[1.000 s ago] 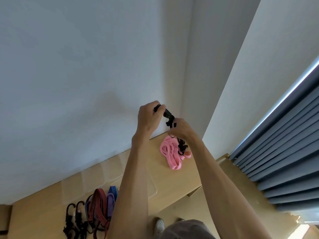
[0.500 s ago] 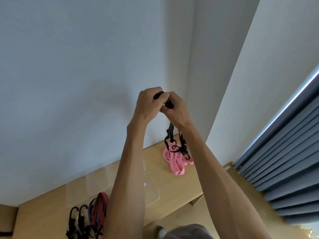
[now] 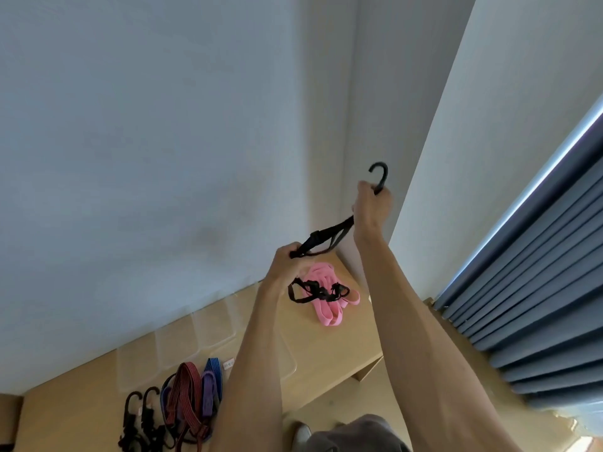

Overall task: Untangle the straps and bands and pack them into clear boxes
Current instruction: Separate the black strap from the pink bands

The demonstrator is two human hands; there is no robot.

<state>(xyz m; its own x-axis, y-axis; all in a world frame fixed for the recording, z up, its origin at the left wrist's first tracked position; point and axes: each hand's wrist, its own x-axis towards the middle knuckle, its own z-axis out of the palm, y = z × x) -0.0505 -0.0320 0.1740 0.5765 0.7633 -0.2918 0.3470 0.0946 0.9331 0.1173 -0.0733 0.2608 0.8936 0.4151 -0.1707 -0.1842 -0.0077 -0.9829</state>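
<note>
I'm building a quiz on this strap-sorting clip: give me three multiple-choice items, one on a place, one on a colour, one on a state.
1. Where does the pink band lie?
A. on the wooden table, near the wall corner
B. inside a clear box
C. on the floor

2. What colour is the hook above the right hand?
A. red
B. black
C. blue

3. How is the black strap held?
A. lying loose on the table
B. by one hand only
C. stretched between the left hand and the right hand

Answers: 1 A, it rests on bare tabletop by the corner; 2 B, the hook is black against the wall; 3 C, each hand grips one end, above the table.
</note>
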